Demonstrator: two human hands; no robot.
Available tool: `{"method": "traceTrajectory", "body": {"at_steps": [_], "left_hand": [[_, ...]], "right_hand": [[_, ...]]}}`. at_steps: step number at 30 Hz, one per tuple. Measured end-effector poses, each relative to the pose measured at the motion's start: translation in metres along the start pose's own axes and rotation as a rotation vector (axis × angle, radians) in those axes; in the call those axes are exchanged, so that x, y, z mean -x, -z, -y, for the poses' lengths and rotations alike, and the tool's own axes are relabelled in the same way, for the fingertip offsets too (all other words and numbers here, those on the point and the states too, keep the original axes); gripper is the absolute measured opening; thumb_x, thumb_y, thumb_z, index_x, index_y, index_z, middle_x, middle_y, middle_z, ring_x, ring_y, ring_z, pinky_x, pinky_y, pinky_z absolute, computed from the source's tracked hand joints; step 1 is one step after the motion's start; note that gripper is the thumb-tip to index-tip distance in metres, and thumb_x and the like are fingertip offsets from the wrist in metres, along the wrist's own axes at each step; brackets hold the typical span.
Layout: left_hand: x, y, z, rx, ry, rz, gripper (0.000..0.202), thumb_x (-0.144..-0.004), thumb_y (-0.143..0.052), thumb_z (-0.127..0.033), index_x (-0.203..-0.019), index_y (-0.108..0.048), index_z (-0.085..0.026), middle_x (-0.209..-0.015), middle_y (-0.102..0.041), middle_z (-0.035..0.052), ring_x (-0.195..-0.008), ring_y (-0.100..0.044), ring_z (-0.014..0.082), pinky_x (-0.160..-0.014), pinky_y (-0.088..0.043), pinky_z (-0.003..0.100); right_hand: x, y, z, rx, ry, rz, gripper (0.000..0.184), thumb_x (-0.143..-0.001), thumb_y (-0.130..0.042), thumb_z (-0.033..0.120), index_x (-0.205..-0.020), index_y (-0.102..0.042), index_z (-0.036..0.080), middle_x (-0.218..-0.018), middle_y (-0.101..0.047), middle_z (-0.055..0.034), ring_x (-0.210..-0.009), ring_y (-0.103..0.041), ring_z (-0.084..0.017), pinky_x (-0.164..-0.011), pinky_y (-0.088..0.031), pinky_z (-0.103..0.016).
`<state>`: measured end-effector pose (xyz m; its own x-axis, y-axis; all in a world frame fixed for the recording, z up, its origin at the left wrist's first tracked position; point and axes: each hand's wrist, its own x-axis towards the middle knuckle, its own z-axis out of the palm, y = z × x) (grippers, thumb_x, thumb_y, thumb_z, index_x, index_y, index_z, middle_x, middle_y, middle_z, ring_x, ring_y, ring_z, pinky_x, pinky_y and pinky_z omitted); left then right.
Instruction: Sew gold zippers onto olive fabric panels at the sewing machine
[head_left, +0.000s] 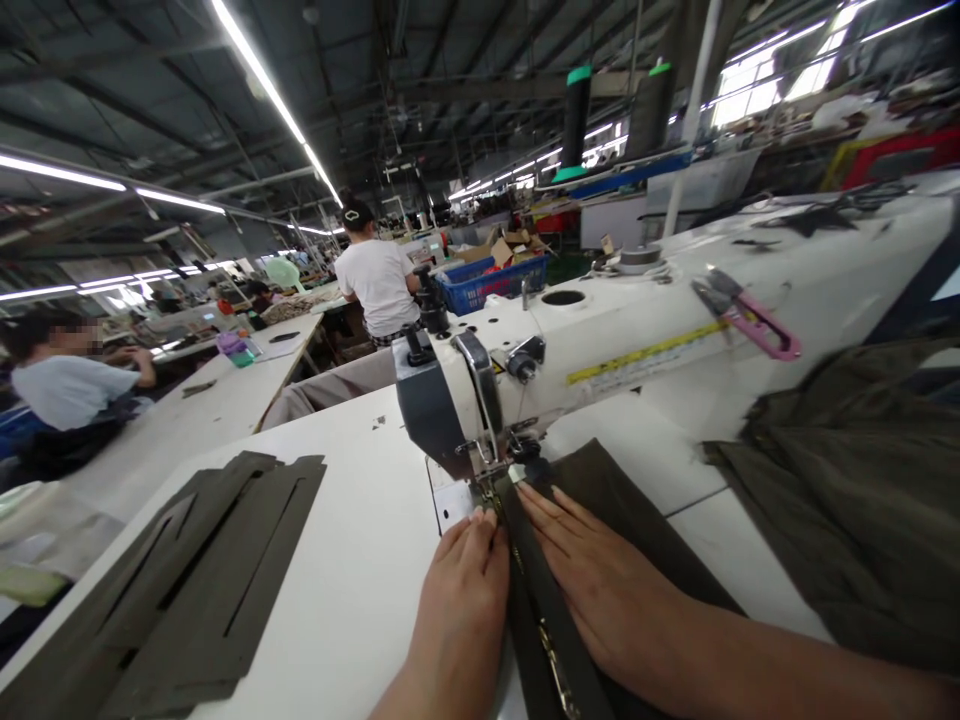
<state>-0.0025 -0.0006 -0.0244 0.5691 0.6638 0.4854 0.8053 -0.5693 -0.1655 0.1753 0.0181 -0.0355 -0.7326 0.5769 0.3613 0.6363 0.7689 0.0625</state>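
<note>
Just in front of the sewing machine's presser foot, my left hand has its fingers pressed together on the edge of a zipper. The zipper has brassy metal teeth and runs from the needle area toward me, along a strip of dark olive fabric. My right hand lies flat on the olive fabric to the right of the zipper, fingers stretched toward the foot. Under the foot, the end of the zipper is partly hidden. The white sewing machine extends to the right.
Cut olive pieces with slits lie on the table at left. More olive fabric is heaped at right. Pink-handled thread snips rest on the machine. Behind stand a blue crate and a person in white; another person sits left.
</note>
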Motion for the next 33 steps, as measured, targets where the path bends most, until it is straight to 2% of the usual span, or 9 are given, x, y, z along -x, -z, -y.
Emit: {"method": "traceTrajectory", "body": {"at_steps": [4,6,13,17,21,28,33], "left_hand": [[0.004,-0.017,-0.005,0.004,0.091,-0.010,0.032,-0.083,-0.038,0.001,-0.109,-0.054,-0.007,-0.111,-0.058,0.0159,-0.104,-0.056,0.0246,-0.087,-0.051,0.041],[0.004,-0.020,-0.006,0.013,0.112,0.006,0.032,-0.082,-0.039,0.003,-0.109,-0.054,-0.006,-0.112,-0.058,0.0163,-0.105,-0.056,0.0248,-0.089,-0.050,0.041],[-0.001,-0.001,-0.005,0.058,0.086,0.021,0.027,-0.084,-0.041,0.000,-0.104,-0.057,-0.006,-0.107,-0.060,0.0166,-0.098,-0.058,0.0247,-0.085,-0.052,0.040],[-0.004,0.002,-0.001,0.053,0.062,0.043,0.025,-0.083,-0.044,-0.001,-0.103,-0.058,-0.006,-0.107,-0.060,0.0166,-0.096,-0.059,0.0255,-0.083,-0.053,0.039],[-0.007,0.003,0.002,0.061,0.013,0.019,0.024,-0.084,-0.042,-0.001,-0.100,-0.059,-0.007,-0.101,-0.061,0.0140,-0.091,-0.059,0.0237,-0.080,-0.054,0.037],[-0.012,0.006,0.006,0.115,0.073,0.076,0.023,-0.087,-0.042,-0.005,-0.102,-0.058,-0.010,-0.100,-0.059,0.0122,-0.091,-0.056,0.0228,-0.081,-0.052,0.038],[-0.018,0.000,0.016,0.127,0.131,0.087,0.021,-0.089,-0.039,-0.010,-0.092,-0.060,-0.015,-0.089,-0.056,0.0076,-0.081,-0.056,0.0191,-0.073,-0.053,0.035]], "right_hand": [[-0.002,0.003,0.000,-0.011,0.035,-0.018,0.049,-0.083,-0.035,0.013,-0.130,-0.043,0.002,-0.135,-0.037,-0.0196,-0.126,-0.033,-0.028,-0.099,-0.038,-0.045],[-0.002,0.007,-0.001,-0.028,0.061,-0.020,0.049,-0.083,-0.033,0.012,-0.129,-0.044,0.001,-0.133,-0.039,-0.0207,-0.125,-0.035,-0.028,-0.099,-0.039,-0.045],[-0.001,0.004,-0.003,-0.103,0.039,-0.008,0.050,-0.085,-0.034,0.014,-0.133,-0.038,0.001,-0.136,-0.037,-0.0197,-0.129,-0.029,-0.026,-0.103,-0.033,-0.046],[-0.003,0.003,-0.004,-0.168,-0.005,0.005,0.049,-0.087,-0.038,0.017,-0.134,-0.039,0.005,-0.137,-0.036,-0.0165,-0.130,-0.026,-0.025,-0.106,-0.029,-0.046],[-0.005,0.007,-0.004,-0.218,-0.020,0.022,0.050,-0.086,-0.041,0.018,-0.134,-0.039,0.006,-0.138,-0.035,-0.0164,-0.130,-0.028,-0.026,-0.107,-0.027,-0.046],[-0.009,-0.002,-0.010,-0.299,-0.037,0.016,0.050,-0.088,-0.041,0.020,-0.136,-0.036,0.008,-0.139,-0.033,-0.0154,-0.131,-0.025,-0.024,-0.109,-0.022,-0.044],[-0.023,-0.007,-0.023,-0.368,-0.005,-0.005,0.047,-0.088,-0.042,0.021,-0.132,-0.041,0.006,-0.136,-0.038,-0.0185,-0.129,-0.029,-0.027,-0.107,-0.023,-0.047]]}}
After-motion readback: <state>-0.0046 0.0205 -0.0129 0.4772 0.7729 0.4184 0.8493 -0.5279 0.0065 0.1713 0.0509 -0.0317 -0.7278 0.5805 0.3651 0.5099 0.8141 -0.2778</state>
